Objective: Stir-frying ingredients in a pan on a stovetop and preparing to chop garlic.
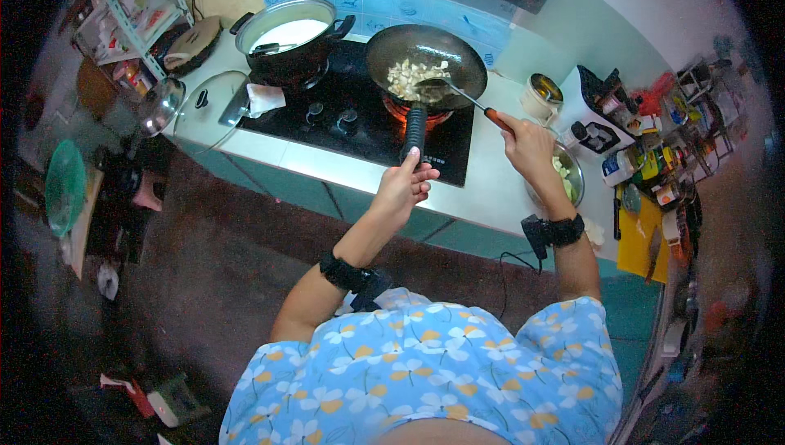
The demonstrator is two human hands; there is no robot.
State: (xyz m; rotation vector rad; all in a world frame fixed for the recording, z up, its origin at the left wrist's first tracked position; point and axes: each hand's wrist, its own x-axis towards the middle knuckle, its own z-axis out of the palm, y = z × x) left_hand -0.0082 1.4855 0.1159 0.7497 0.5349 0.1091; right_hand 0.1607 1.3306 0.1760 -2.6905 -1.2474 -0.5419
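Observation:
My right hand grips the orange-brown handle of a metal cooking spatula. Its dark head rests among pale diced pieces of food in a dark wok. The wok sits on the right burner of a black glass gas hob, with an orange glow beneath it. My left hand is at the end of the ribbed black wok handle. The thumb lies on top of it and the other fingers stick out loosely to the right.
On the left burner stands a large pot of white contents. A glass lid lies left of the hob. To the right are a mug, a metal bowl of pale green pieces, bottles and a yellow cutting board.

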